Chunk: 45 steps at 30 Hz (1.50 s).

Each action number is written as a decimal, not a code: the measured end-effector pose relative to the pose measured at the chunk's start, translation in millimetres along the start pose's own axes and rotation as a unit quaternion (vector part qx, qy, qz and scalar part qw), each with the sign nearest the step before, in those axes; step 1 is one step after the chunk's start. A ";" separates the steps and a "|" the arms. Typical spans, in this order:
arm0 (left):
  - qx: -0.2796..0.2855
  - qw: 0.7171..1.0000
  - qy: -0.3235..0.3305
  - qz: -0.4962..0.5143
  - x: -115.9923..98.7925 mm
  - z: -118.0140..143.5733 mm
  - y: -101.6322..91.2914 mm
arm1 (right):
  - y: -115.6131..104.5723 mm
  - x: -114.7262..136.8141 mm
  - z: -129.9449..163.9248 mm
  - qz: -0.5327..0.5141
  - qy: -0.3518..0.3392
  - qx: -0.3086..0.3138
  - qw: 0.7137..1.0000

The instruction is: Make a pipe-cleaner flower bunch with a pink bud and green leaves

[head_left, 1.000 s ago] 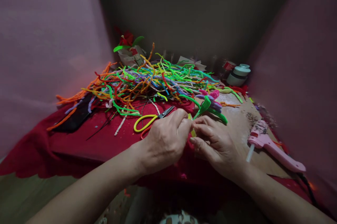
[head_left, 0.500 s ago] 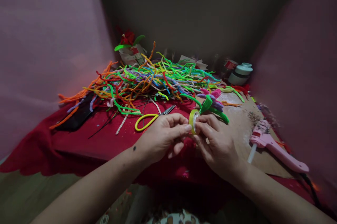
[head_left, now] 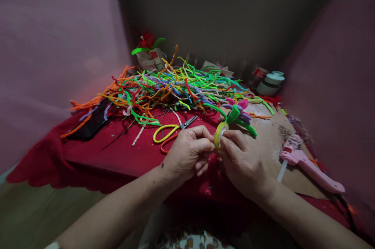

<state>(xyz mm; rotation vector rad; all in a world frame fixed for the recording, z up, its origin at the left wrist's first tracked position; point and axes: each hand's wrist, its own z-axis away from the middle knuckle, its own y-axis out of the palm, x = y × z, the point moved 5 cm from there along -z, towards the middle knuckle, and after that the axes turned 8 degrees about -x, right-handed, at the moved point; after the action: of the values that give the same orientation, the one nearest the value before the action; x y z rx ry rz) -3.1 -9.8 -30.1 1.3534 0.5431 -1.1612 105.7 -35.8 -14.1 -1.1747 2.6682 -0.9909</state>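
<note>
A small roll of yellow-green tape (head_left: 217, 136) is held upright between my two hands, near the middle of the view. My right hand (head_left: 244, 159) grips it from the right, fingertips at its pale core. My left hand (head_left: 191, 151) is closed in a pinch at its left edge; whether a loose tape end lies between those fingertips is too small to see. Just beyond the roll are a green pipe-cleaner leaf (head_left: 233, 114) and a pink and purple fuzzy flower (head_left: 241, 109). Scissors (head_left: 172, 128) with yellow and red handles lie beside my left hand, partly hidden by it.
A large heap of coloured pipe cleaners (head_left: 170, 89) covers the table's back. A black phone (head_left: 84, 128) lies at left on the red cloth (head_left: 96, 159). At right, a pink glue gun (head_left: 310, 167) rests on cardboard (head_left: 263, 155), with a lidded bottle (head_left: 272, 83) behind.
The roll has turned slightly and shows more of its side, while my hands stay on it. The left fingertips sit at its edge. The whole view has shifted a little, uncovering the scissors' red handle.
</note>
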 end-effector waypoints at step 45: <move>0.041 0.998 -0.042 0.027 6.8 -3.8 -2.1 | 4.0 -4.6 -0.1 -0.141 0.097 0.048 0.984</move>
<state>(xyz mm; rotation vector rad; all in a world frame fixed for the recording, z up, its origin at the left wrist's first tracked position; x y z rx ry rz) -1.2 -8.1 -37.8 1.3745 0.3995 -1.2019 106.3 -30.6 -17.3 -1.5406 2.6046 -1.3247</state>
